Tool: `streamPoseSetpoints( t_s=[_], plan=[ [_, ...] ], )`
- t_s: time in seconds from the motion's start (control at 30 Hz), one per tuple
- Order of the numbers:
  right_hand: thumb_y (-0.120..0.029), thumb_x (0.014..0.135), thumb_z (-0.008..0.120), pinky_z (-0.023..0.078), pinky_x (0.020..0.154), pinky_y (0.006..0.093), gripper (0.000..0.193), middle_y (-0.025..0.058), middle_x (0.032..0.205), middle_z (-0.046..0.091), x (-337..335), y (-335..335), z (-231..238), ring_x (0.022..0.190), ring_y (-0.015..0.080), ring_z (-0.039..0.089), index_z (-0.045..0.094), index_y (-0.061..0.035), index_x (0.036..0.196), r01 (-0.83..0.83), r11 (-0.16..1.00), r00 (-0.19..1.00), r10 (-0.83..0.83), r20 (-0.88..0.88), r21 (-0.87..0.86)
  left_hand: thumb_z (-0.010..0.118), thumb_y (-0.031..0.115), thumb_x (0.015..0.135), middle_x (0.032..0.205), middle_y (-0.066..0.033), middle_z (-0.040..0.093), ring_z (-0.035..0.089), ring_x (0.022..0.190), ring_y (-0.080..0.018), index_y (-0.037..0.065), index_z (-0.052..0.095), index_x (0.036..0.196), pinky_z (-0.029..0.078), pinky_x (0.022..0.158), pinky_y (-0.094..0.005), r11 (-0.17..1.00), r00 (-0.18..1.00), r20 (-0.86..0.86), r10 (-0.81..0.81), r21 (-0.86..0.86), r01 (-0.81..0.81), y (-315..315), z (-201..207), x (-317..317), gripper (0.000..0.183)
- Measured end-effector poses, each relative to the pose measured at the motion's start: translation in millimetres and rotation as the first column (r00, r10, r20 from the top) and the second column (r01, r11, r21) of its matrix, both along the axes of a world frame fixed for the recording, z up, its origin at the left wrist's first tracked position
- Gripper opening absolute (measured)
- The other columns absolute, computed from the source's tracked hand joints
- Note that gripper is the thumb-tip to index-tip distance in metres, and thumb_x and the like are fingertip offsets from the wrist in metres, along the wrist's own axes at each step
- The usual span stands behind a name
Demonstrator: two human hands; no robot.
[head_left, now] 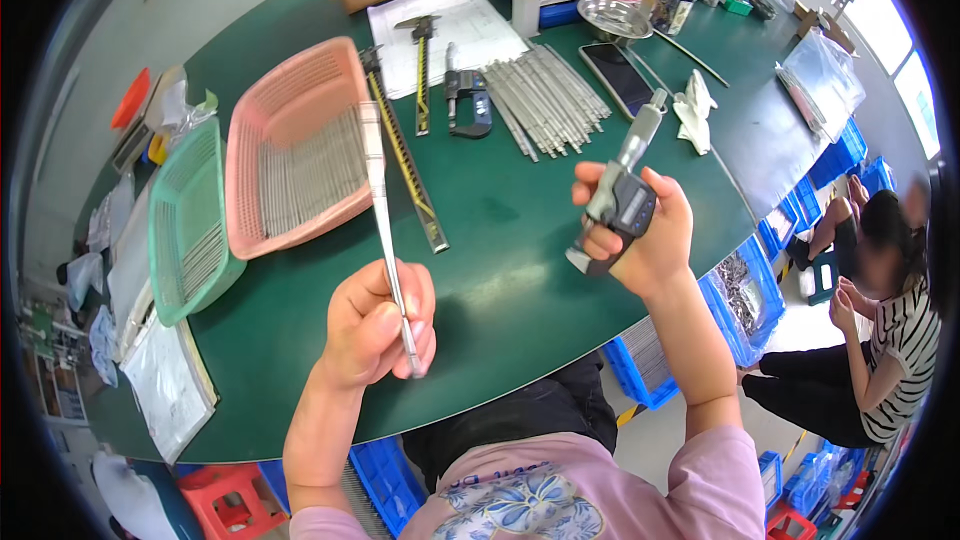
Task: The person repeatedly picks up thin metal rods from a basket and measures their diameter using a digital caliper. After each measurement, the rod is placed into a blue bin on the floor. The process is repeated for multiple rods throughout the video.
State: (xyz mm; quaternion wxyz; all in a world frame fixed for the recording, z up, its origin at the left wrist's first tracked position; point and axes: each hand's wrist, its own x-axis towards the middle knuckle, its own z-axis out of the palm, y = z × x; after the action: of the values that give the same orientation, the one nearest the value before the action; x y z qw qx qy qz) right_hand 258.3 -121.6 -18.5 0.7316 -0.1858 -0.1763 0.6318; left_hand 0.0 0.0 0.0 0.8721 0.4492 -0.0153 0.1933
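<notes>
Metal rod (378,180), centre-left of frame, pinched in the left hand (382,325); right hand (662,238) grasps the digital micrometer (632,204), centre-right. Best, I'd judge, to seat the rod squarely, pressing lightly.

I'm in a factory workshop: my right hand (662,240) holds a micrometer (630,205), calipers (423,80) and rods (548,100) lie on my desk (520,310), blue crates (838,155) of parts (738,292) stand beside it and a co-worker (900,360) sits nearby.
</notes>
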Motion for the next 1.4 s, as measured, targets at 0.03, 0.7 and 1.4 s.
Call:
streamPoseSetpoints(
  t_s=[0.03,0.7,1.4],
  plan=[
    [-0.034,0.075,0.039,0.042,0.053,0.0318,0.057,0.0175,0.095,0.054,-10,10,9,0.052,0.0236,0.049,0.043,0.0050,0.116,0.009,0.999,0.997,-0.012,-0.073,-0.035,0.051,0.018,0.086,0.077,-0.0128,0.050,0.054,0.050,-0.0153,0.000,0.045,0.090,0.048,0.047,-0.0255,0.995,0.997,-0.002,0.074,0.070,-0.074,-4,5,-2,0.020],
    [-0.065,0.081,0.023,0.033,0.039,0.0272,0.071,0.0120,0.073,0.054,-96,78,-13,0.037,0.0154,0.038,0.052,-0.0008,0.084,-0.334,0.906,0.942,0.309,-0.134,-0.261,0.039,0.017,0.092,0.090,-0.0214,0.059,0.063,0.075,-0.0223,0.006,0.037,0.096,0.053,0.067,-0.0316,0.841,0.808,-0.233,0.541,0.169,-0.514,-4,-54,-25,0.012],
    [-0.063,0.081,0.026,0.036,0.038,0.0248,0.073,0.0132,0.067,0.056,-97,77,-14,0.038,0.0162,0.042,0.054,0.0040,0.084,-0.283,0.906,0.955,0.296,-0.007,-0.314,0.043,0.013,0.090,0.091,-0.0211,0.059,0.063,0.077,-0.0219,0.002,0.038,0.097,0.053,0.068,-0.0313,0.873,0.843,-0.230,0.486,0.173,-0.456,-2,-58,-27,0.014]
  ],
)
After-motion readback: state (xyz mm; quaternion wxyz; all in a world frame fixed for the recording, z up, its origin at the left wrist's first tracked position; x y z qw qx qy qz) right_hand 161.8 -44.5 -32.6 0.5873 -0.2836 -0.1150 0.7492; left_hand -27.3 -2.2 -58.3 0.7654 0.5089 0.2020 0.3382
